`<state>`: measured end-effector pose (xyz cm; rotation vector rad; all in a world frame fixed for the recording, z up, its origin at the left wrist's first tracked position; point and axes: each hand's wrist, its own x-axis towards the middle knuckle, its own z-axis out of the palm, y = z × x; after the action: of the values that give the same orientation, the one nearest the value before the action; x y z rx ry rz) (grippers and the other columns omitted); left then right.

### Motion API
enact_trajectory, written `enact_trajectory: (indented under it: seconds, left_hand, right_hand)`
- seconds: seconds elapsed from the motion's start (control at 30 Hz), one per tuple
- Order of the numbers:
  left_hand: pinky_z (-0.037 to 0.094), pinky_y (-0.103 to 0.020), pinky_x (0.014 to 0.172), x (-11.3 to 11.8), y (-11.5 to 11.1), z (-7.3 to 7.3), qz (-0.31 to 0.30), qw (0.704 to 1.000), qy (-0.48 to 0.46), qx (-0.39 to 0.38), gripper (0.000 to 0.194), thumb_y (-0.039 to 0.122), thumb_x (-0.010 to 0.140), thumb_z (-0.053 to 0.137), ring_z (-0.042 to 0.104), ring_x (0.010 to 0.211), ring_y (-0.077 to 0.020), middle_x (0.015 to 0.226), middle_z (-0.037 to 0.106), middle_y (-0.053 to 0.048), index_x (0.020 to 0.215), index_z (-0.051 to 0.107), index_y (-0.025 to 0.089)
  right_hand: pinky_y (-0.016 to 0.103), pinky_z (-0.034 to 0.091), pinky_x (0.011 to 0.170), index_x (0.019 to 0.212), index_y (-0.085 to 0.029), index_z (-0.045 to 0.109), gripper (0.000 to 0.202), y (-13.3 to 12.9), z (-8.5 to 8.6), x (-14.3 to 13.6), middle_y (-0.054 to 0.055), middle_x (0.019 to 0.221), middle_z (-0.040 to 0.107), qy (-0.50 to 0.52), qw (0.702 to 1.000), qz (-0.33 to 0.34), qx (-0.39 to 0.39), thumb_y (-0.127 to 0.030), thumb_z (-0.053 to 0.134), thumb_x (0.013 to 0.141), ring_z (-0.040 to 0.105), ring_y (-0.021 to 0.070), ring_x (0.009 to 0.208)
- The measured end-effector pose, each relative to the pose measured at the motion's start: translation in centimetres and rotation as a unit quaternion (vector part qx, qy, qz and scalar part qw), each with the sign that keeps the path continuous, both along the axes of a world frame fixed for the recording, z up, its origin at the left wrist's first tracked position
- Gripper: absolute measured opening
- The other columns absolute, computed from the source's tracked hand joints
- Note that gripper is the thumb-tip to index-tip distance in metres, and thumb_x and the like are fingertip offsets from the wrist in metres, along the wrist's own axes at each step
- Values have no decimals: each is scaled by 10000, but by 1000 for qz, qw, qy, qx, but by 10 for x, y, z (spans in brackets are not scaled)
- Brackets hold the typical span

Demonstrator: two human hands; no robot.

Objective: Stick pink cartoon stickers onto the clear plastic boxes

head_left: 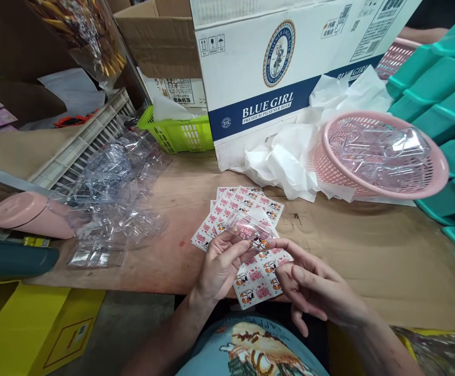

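Note:
My left hand (223, 261) pinches a small clear plastic case (233, 223) between thumb and fingers, above the sticker sheets. Pink lettering and a cat sticker (259, 243) show on the case. The index finger of my right hand (313, 282) reaches to the right end of that sticker; its other fingers are loosely bent and apart, holding nothing I can see. Beneath lie overlapping sticker sheets (259, 286) printed with cats and pink lettering. A pile of clear plastic cases (108, 183) covers the table's left side.
A pink basket (442, 177) of clear cases stands at right, beside crumpled white paper (286, 162) and teal bins (439, 99). Behind are a white and blue carton (243, 68) and a green basket (190, 138). A pink bottle (32, 214) lies at left.

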<state>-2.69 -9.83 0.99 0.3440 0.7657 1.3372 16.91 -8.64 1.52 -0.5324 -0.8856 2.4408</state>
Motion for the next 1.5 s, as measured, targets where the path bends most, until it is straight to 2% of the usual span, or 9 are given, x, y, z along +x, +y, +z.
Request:
enact_trajectory:
  seconds: [0.23, 0.37, 0.73, 0.83, 1.03, 1.17, 1.27, 1.37, 1.5]
  left_hand:
    - [589, -258, 853, -2, -2, 1, -4, 1000, -5, 21, 166, 81, 781, 739, 742, 900, -145, 958, 796, -16, 894, 776, 196]
    - [592, -255, 842, -3, -2, 0, -13, 999, 4, 32, 182, 85, 810, 711, 743, 920, -156, 994, 794, -21, 932, 779, 202]
    - [581, -272, 876, -4, -1, 1, 3, 1000, 17, 18, 186, 90, 770, 747, 740, 934, -164, 987, 793, -26, 919, 772, 199]
    - [576, -292, 898, -4, -1, 0, 8, 999, 31, 12, 187, 94, 759, 758, 737, 951, -175, 1001, 791, -27, 912, 770, 201]
    - [552, -341, 979, -5, -2, -5, 13, 998, 53, 18, 190, 87, 768, 746, 737, 955, -176, 999, 791, -19, 906, 768, 215]
    - [556, -382, 982, -6, -3, -4, 13, 999, 43, 23, 154, 104, 770, 745, 737, 962, -192, 985, 790, -22, 878, 767, 211]
    - [558, -416, 977, -4, -2, -3, 27, 999, 39, 18, 59, 192, 823, 728, 735, 980, -209, 1010, 787, -46, 869, 764, 198]
    - [557, -431, 974, -2, 0, -4, 32, 998, 42, 22, 116, 267, 874, 691, 728, 1012, -221, 1072, 775, -73, 926, 763, 193]
    - [569, -403, 955, 1, 2, -7, 45, 997, 52, 24, 42, 240, 839, 732, 739, 950, -186, 1012, 787, -25, 852, 765, 217]
  right_hand:
    - [231, 576, 455, 1362, -281, 373, 429, 3, -1, -2, -110, 575, 509, -19, 1000, 2, 5, -347, 571, 988, 274, -10, 323]
    - [235, 578, 455, 1377, -265, 353, 448, 4, 0, -3, -117, 552, 505, -31, 999, 9, 12, -350, 564, 991, 267, -7, 321]
    - [229, 560, 439, 1412, -232, 303, 539, 6, 4, -4, -111, 558, 539, -67, 997, 3, 24, -380, 585, 976, 281, -4, 317]
    - [211, 529, 411, 1442, -230, 274, 594, 6, 5, -5, -115, 544, 536, -90, 995, -1, 37, -396, 594, 970, 294, 7, 309]
    - [118, 337, 326, 1470, -238, 260, 605, 6, 8, -7, -100, 530, 548, -130, 989, -3, 74, -407, 575, 982, 440, 52, 316]
    - [128, 350, 313, 1460, -206, 279, 632, 7, 14, -10, -107, 496, 535, -152, 984, -5, 90, -456, 582, 965, 435, 62, 302]
    - [134, 358, 310, 1439, -194, 305, 634, 8, 17, -12, -117, 480, 522, -157, 983, -9, 95, -466, 601, 949, 396, 53, 290]
    - [127, 319, 298, 1412, -197, 335, 607, 8, 18, -13, -116, 481, 525, -160, 982, -15, 95, -466, 610, 943, 374, 46, 287]
    - [126, 318, 292, 1398, -195, 347, 609, 8, 18, -14, -117, 461, 520, -169, 980, -23, 99, -486, 613, 934, 404, 60, 282]
